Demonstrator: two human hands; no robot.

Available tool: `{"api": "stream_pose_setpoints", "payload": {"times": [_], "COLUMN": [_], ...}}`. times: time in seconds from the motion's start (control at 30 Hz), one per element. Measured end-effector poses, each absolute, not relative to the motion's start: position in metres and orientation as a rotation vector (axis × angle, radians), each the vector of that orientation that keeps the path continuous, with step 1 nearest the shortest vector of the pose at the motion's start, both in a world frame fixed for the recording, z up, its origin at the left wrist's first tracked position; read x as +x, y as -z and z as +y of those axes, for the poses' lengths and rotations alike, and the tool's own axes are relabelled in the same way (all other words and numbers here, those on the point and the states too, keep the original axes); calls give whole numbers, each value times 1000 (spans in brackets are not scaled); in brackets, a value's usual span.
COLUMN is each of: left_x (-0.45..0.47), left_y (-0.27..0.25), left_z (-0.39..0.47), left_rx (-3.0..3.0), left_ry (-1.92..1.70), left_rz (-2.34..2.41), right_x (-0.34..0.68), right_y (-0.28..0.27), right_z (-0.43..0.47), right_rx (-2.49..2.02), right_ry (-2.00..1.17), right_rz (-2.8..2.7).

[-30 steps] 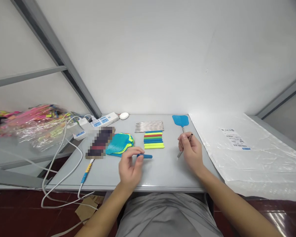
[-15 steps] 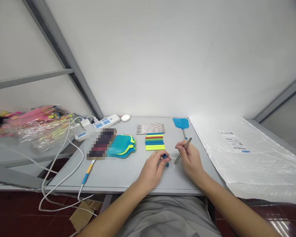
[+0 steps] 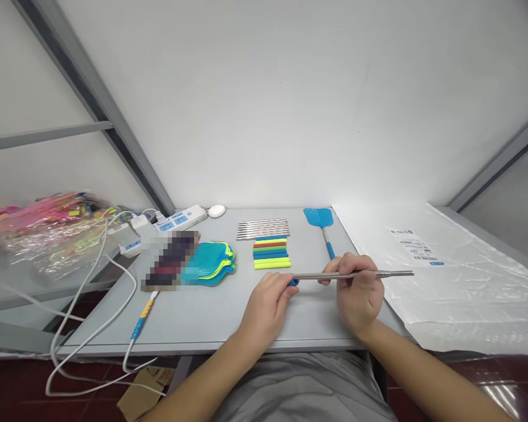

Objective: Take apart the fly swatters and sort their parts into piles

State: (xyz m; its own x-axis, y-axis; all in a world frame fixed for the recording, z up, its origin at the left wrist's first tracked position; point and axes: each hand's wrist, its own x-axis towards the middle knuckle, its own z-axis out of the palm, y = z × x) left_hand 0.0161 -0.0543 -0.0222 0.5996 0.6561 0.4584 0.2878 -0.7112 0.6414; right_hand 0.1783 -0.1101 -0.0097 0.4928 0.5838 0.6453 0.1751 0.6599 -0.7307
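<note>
My left hand [image 3: 267,302] pinches a short blue tube-shaped grip [image 3: 294,282], most of it hidden by my fingers. My right hand [image 3: 361,293] is wrapped round a thin metal rod [image 3: 312,276], held level over the table. The rod's left end meets the opening of the blue grip; whether it is inside I cannot tell. Its stepped, narrower end points right. Beyond my right hand lies a blue fly swatter [image 3: 319,217] with a metal shaft and blue handle. Several coloured grips [image 3: 270,251] lie in a row, with metal rods [image 3: 263,228] behind them.
Teal and yellow swatter heads [image 3: 211,264] are stacked left of the grips, beside a phone [image 3: 171,261] with a blurred screen. A power strip [image 3: 180,221], white cables [image 3: 110,319] and a white mouse-shaped object [image 3: 216,211] sit behind. White plastic packaging [image 3: 457,299] covers the right side.
The rod has swung from steeply slanted to level, its left end now at the blue grip. My right hand has turned and moved slightly right. The view has shifted a little.
</note>
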Motion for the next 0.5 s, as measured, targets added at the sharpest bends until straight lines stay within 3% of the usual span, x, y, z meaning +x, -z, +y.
{"api": "stream_pose_setpoints", "payload": {"times": [0.5], "left_x": [13], "left_y": [26], "left_z": [-56], "left_rx": [2227], "left_ry": [-830], "left_rz": [755], "right_x": [179], "right_y": [6], "right_z": [-103], "right_rx": [-1055], "right_ry": [-894], "right_rz": [-1161]}}
